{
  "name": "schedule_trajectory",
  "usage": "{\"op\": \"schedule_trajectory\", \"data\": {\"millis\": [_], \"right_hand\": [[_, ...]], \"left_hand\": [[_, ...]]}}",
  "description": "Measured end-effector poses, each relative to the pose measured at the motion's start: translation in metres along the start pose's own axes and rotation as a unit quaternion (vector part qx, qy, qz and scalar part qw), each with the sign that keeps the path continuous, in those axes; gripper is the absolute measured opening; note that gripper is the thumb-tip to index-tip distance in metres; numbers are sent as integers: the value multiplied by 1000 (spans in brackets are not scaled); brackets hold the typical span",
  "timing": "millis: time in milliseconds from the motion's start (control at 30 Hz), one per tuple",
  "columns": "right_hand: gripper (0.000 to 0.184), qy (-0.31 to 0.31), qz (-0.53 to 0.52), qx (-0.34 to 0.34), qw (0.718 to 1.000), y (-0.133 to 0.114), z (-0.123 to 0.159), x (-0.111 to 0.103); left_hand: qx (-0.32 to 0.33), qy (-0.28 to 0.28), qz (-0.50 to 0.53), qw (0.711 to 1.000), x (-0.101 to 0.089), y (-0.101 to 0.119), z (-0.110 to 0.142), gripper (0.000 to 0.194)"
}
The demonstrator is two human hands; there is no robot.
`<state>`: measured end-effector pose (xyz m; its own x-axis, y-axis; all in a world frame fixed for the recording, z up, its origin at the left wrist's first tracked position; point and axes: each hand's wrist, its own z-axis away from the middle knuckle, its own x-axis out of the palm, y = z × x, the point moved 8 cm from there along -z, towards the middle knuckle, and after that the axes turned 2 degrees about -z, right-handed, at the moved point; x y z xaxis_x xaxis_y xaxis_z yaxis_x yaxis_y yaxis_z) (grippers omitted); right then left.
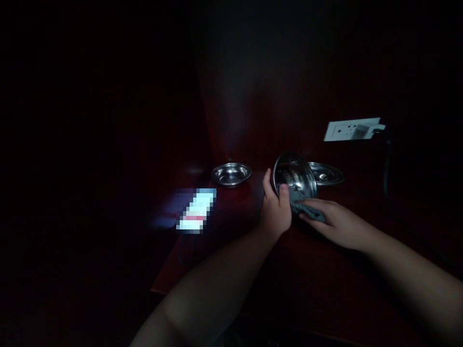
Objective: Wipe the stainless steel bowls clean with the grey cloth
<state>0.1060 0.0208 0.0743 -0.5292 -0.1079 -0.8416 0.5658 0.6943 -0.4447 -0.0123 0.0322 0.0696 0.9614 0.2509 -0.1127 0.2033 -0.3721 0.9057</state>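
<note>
A shiny steel bowl is tilted on its side, its opening turned toward me. My left hand grips its left rim, thumb over the edge and fingers behind. In my right hand is a bunched grey-green cloth, pressed against the bowl's lower rim. Behind the bowl on the right lies a shallow steel dish or lid, partly hidden by it. Another small steel bowl sits upright to the left, apart from both hands.
A lit phone-like screen, pixelated, is at the left with a thin cable below it. The dark red table has its left edge near the phone. On the back wall is a white socket plate with a plug and hanging cord. Surroundings are very dark.
</note>
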Motion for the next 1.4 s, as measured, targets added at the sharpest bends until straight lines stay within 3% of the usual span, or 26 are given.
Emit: {"op": "schedule_trajectory", "data": {"millis": [133,333,1133,1400], "right_hand": [[16,30,3,-22,999,-3,-1,-6],[17,27,-8,-18,999,-2,-2,-9],[16,57,-6,-54,997,-13,0,-17],[26,50,-8,-65,997,-13,2,-13]], "left_hand": [[6,3,4,1000,1,-1,-1,58],[30,0,13,999,1,0,-1,57],[3,5,6,1000,-1,4,-1,57],[4,19,1,1000,-3,3,-2,55]]}}
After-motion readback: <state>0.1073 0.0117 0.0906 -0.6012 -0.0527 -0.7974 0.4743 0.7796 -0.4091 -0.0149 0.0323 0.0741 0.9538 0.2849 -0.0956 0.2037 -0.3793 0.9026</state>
